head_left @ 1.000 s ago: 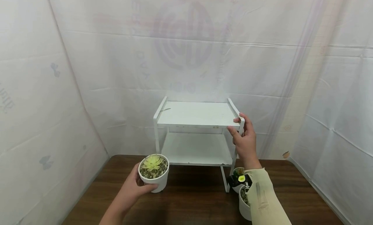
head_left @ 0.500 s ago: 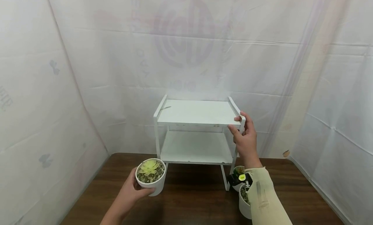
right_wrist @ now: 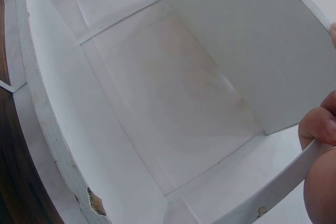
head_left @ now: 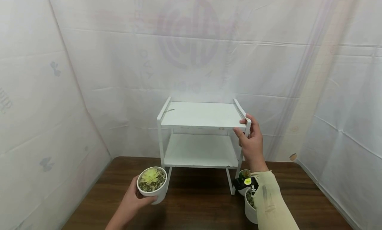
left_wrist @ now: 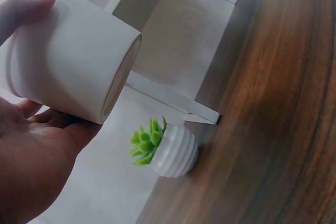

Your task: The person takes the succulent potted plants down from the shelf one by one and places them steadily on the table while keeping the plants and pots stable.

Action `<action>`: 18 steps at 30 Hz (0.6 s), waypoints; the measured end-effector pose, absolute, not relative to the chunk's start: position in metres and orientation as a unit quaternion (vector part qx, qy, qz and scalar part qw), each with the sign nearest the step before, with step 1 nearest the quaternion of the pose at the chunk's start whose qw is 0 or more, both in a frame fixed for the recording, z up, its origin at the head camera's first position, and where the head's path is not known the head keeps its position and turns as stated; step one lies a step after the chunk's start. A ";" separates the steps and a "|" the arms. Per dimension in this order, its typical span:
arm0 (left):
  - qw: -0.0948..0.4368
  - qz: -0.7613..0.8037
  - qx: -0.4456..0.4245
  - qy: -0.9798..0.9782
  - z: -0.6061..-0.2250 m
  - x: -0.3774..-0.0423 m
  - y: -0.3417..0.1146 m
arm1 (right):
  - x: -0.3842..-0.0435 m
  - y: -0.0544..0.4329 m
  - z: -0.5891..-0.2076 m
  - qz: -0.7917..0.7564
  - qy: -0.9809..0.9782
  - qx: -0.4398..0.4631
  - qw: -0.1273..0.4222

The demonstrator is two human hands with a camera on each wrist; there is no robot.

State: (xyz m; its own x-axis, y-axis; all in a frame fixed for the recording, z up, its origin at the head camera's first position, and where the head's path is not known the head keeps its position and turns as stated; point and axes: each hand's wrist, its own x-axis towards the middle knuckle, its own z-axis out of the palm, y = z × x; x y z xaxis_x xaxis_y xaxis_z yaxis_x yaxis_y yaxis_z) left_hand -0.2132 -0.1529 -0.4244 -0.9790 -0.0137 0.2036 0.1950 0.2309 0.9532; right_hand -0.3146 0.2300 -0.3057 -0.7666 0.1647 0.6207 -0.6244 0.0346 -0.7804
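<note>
My left hand (head_left: pixel 132 198) holds a white pot (head_left: pixel 159 193) with a pale green succulent (head_left: pixel 150 176) in gravel, thumb and fingers on opposite sides of its wall. The pot is above the table, left of a white two-tier shelf (head_left: pixel 203 114), and tilts toward me. In the left wrist view the white pot (left_wrist: pixel 68 45) shows its side and base edge. My right hand (head_left: pixel 252 145) grips the shelf's front right corner, thumb in front and fingers around the post; the right wrist view shows its fingers (right_wrist: pixel 317 124) at the frame.
A ribbed white pot with a bright green succulent (left_wrist: pixel 176 150) stands by a shelf leg on the wooden table (head_left: pixel 194 206). Two more white pots, one nearer (head_left: pixel 250 210) and one behind (head_left: pixel 245 173), stand at right, partly hidden by the right sleeve (head_left: pixel 271 197). White sheeting (head_left: pixel 119 57) surrounds the table.
My left hand has brought the potted succulent down, toward me and slightly left, away from the shelf. The right hand keeps its grip on the shelf corner.
</note>
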 end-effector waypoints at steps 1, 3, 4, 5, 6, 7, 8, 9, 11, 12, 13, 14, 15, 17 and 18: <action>0.087 -0.615 -0.056 -0.782 -0.426 -0.213 -0.153 | -0.315 0.230 -0.306 0.672 -0.657 0.175 0.294; 0.091 -0.608 -0.054 -0.787 -0.430 -0.213 -0.154 | -0.315 0.230 -0.306 0.671 -0.659 0.173 0.294; 0.093 -0.605 -0.053 -0.789 -0.432 -0.214 -0.154 | -0.315 0.231 -0.306 0.671 -0.659 0.172 0.293; 0.095 -0.604 -0.052 -0.790 -0.433 -0.214 -0.154 | -0.315 0.231 -0.307 0.671 -0.660 0.171 0.292; 0.096 -0.603 -0.051 -0.790 -0.435 -0.214 -0.154 | -0.315 0.231 -0.306 0.671 -0.661 0.169 0.291; 0.097 -0.604 -0.050 -0.790 -0.437 -0.214 -0.155 | -0.315 0.231 -0.306 0.672 -0.661 0.168 0.289; 0.097 -0.605 -0.051 -0.789 -0.438 -0.215 -0.155 | -0.314 0.231 -0.305 0.672 -0.662 0.166 0.287; 0.096 -0.608 -0.049 -0.787 -0.440 -0.215 -0.155 | -0.314 0.231 -0.304 0.673 -0.662 0.165 0.286; 0.096 -0.608 -0.046 -0.787 -0.442 -0.216 -0.156 | -0.310 0.230 -0.302 0.675 -0.661 0.164 0.284; 0.094 -0.609 -0.045 -0.787 -0.443 -0.216 -0.156 | -0.308 0.229 -0.301 0.675 -0.661 0.165 0.284; 0.093 -0.607 -0.042 -0.788 -0.444 -0.217 -0.157 | -0.306 0.229 -0.299 0.675 -0.660 0.167 0.284; 0.091 -0.605 -0.039 -0.790 -0.445 -0.217 -0.157 | -0.303 0.228 -0.298 0.674 -0.661 0.168 0.285; 0.089 -0.601 -0.035 -0.793 -0.446 -0.217 -0.158 | -0.301 0.227 -0.297 0.673 -0.661 0.170 0.285; 0.084 -0.597 -0.028 -0.798 -0.449 -0.218 -0.159 | -0.298 0.226 -0.295 0.672 -0.661 0.173 0.286; 0.081 -0.594 -0.025 -0.800 -0.450 -0.218 -0.160 | -0.297 0.225 -0.295 0.671 -0.661 0.174 0.286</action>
State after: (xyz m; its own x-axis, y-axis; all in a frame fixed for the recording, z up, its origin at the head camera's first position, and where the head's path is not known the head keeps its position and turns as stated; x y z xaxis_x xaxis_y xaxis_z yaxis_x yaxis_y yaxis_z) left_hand -0.2182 -0.1600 -0.4495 -0.9856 -0.0563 0.1597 0.1365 0.2942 0.9459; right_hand -0.2972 0.2255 -0.2946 -0.7754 0.1542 0.6124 -0.6146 0.0383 -0.7879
